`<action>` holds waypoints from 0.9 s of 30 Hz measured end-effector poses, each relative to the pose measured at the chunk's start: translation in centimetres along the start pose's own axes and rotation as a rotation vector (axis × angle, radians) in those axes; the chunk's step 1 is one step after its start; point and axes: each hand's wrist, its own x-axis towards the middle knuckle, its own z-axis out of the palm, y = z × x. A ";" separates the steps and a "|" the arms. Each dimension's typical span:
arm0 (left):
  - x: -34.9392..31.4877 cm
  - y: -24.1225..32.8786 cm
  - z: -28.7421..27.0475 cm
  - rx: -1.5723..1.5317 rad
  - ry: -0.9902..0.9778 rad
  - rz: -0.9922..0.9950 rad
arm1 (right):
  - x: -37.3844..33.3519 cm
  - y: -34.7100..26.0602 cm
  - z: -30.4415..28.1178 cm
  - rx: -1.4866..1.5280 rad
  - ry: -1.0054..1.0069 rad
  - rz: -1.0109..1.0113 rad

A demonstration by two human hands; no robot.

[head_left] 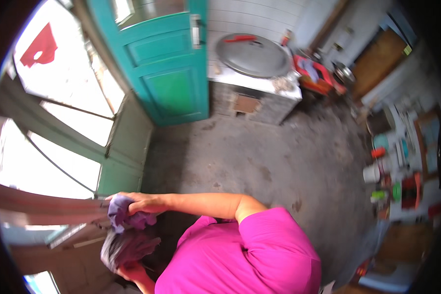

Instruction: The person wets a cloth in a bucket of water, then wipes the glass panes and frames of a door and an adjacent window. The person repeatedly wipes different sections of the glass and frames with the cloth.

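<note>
My right arm reaches across to the left, and my right hand is closed on a crumpled purple cloth beside the window frame. Just below it, my left hand grips a bunched greyish-mauve cloth. The two cloths hang close together; I cannot tell whether they touch. Some fingers of both hands are hidden by the fabric. A reddish curtain or cloth strip runs along the window next to my right hand.
A green door stands beyond the bright windows. At the far side a brick stove carries a large grey lid. A red basin-like item sits beside it. Shelves with containers line the right. Grey floor lies between.
</note>
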 end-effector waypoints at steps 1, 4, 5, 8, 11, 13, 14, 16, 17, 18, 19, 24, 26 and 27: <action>0.7 0.3 -0.6 0.050 0.006 0.028 | -0.2 1.6 0.8 0.062 0.040 -0.086; 2.9 2.5 -1.3 0.247 0.011 0.122 | -0.4 3.6 1.4 0.017 0.104 -0.128; 3.7 2.6 -0.9 0.299 0.002 0.145 | -0.3 4.2 1.3 -0.010 0.122 -0.168; 4.7 3.0 -0.3 0.360 -0.088 0.129 | -1.4 3.7 3.1 0.043 0.192 -0.130; 5.9 2.5 0.9 0.370 -0.224 0.094 | -2.6 3.8 3.7 -0.027 0.301 -0.156; 6.0 1.8 2.0 0.351 -0.343 0.036 | -3.1 5.3 3.0 -0.035 0.358 -0.171; 6.0 1.3 2.9 0.341 -0.398 0.004 | -3.1 7.2 1.5 -0.104 0.388 -0.180; 5.2 -0.1 3.1 0.330 -0.478 -0.089 | -5.8 7.6 2.4 -0.025 0.591 -0.052; 4.8 -0.6 3.6 0.314 -0.522 -0.130 | -7.0 7.5 2.7 0.013 0.695 0.010; 4.5 -0.9 4.4 0.298 -0.560 -0.159 | -7.9 8.0 1.9 -0.039 0.689 -0.039; 4.1 -0.9 5.0 0.293 -0.588 -0.176 | -9.2 8.6 0.9 -0.091 0.681 -0.087; 0.1 -2.5 8.2 1.146 -0.596 0.558 | -17.5 7.8 0.9 -0.149 1.054 -0.264; -2.0 -2.4 10.9 0.566 -0.503 -0.136 | -21.9 7.7 0.5 -0.136 1.173 -0.255; -3.3 -2.2 12.0 -0.077 -0.352 -0.737 | -24.3 7.3 0.4 -0.122 1.233 -0.234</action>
